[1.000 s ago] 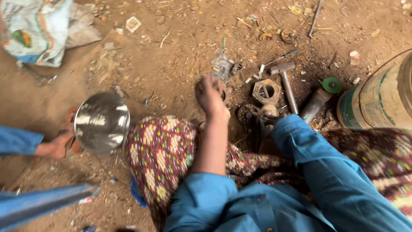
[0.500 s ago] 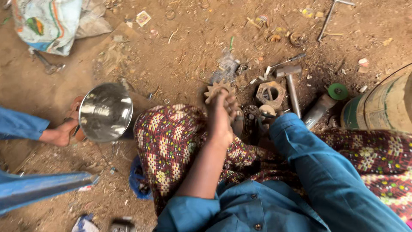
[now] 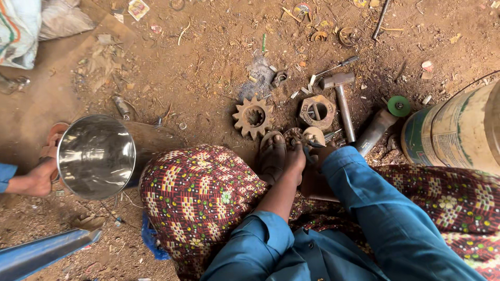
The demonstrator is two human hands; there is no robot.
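I sit on the dirt with a patterned cloth over my legs. My left hand reaches down beside my sandalled foot, its fingers closed on a small round metal part. My right hand is pressed next to it, mostly hidden under my blue sleeve, so its grip is unclear. A rusty toothed gear lies flat on the ground just beyond my foot, touched by neither hand.
A hammer, a thick hexagonal ring and a grinder with a green disc lie ahead. A large drum stands right. Another person's hand holds a steel pot at left. A sack lies far left.
My left hand has drawn back from the gear to the small part by my foot. The gear now lies alone on the dirt. The view has shifted slightly.
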